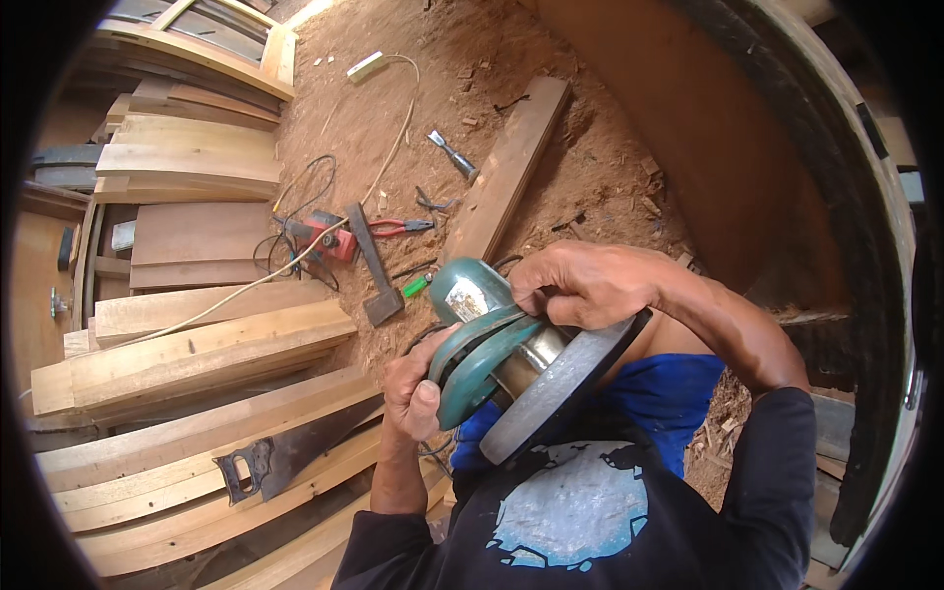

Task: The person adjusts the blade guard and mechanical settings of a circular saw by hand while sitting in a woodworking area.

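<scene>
Fingers of the left hand (415,393) are curled tight round the green handle of a teal disc sander (492,354), thumb up along the grip. Right hand (582,285) lies over the top of the sander's motor housing, fingers bent down onto the body just above the grey sanding disc (560,383); both hands hold the tool, none spread wide. Sander is held in the air close to the person's chest, disc tilted and facing down toward the dark shirt. Left of the sander, a handsaw (285,452) lies on a stack of pale planks (197,364). Beyond the sander, on the sawdust floor (590,167), a hatchet-like tool (372,265), with a red power tool (329,236) and red-handled pliers (398,227) just beside it. A chisel (452,154) lies farther off from the sander, next to a long board (506,167). A pale cord (295,264) runs from the planks past the red tool.
</scene>
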Motion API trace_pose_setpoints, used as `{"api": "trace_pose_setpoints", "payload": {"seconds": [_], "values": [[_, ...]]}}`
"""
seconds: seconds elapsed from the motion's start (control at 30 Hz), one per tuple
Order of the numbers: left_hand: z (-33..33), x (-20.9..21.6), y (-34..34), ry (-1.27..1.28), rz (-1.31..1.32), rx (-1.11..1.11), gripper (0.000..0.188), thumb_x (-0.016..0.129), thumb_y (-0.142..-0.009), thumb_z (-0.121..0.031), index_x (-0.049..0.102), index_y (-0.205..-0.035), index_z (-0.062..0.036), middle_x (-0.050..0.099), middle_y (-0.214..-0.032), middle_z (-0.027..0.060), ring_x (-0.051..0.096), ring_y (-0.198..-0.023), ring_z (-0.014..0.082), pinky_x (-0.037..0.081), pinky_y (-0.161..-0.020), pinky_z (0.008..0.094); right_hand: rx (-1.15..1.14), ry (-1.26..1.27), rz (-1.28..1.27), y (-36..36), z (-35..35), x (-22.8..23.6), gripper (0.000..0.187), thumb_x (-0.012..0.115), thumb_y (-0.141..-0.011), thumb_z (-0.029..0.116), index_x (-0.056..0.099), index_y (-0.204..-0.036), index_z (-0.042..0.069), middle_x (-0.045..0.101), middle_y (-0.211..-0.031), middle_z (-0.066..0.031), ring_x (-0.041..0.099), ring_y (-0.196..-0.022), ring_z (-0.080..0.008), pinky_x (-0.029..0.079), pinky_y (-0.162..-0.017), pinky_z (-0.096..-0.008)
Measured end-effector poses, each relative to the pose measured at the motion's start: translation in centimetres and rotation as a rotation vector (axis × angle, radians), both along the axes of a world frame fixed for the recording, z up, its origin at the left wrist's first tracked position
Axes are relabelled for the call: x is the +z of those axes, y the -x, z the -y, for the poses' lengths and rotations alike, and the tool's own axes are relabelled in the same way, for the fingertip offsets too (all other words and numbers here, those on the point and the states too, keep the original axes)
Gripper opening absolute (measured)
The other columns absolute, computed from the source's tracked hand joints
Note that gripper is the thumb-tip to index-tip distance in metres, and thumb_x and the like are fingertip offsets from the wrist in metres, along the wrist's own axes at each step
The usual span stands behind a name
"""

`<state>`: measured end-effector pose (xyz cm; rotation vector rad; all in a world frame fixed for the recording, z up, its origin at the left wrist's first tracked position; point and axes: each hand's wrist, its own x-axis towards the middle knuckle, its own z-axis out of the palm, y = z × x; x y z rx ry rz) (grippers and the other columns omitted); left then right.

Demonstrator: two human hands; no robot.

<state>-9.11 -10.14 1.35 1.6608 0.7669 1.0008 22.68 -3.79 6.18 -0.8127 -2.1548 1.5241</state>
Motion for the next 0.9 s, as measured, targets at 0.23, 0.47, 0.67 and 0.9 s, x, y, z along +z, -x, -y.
{"api": "trace_pose_setpoints", "payload": {"seconds": [0.23,0.47,0.67,0.9], "values": [[0.3,1.2,-1.4,0.011,0.009,-0.032,0.072,0.053,-0.108,-0.052,0.063,-0.142,0.0102,0.077,-0.124,0.0230,0.075,-0.111,0.0278,0.057,-0.101,0.0393,0.015,-0.029,-0.005,-0.6,0.2,0.5,0.015,0.063,-0.082,0.000,0.067,-0.096,-0.003,0.070,-0.087,-0.0193,0.069,-0.082,-0.0325,0.052,-0.073,-0.0466],[0.5,1.1,-1.8,0.042,0.079,0.027,0.067,0.053,-0.108,-0.047,0.060,-0.145,0.0088,0.076,-0.126,0.0215,0.074,-0.112,0.0264,0.056,-0.101,0.0384,-0.094,-0.342,0.013,0.1,2.2,4.0,0.022,0.080,-0.086,0.008,0.069,-0.101,-0.003,0.069,-0.101,-0.0206,0.070,-0.094,-0.0416,0.053,-0.080,-0.0501],[0.6,1.1,-1.6,0.084,0.095,-0.030,0.067,0.058,-0.109,-0.050,0.061,-0.144,0.0064,0.076,-0.123,0.0197,0.075,-0.109,0.0238,0.057,-0.098,0.0366,-0.082,-0.293,0.031,0.1,2.3,3.9,0.028,0.081,-0.085,0.008,0.066,-0.107,0.001,0.067,-0.102,-0.0194,0.067,-0.105,-0.0449,0.051,-0.088,-0.0507],[0.7,1.2,-1.8,-0.023,-0.010,-0.040,0.064,0.057,-0.111,-0.050,0.062,-0.144,0.0037,0.078,-0.116,0.0167,0.076,-0.103,0.0238,0.058,-0.094,0.0382,0.002,-0.247,0.083,0.1,2.6,4.8,0.024,0.080,-0.085,0.005,0.065,-0.104,0.002,0.066,-0.108,-0.0182,0.065,-0.114,-0.0429,0.051,-0.093,-0.0512]]}}
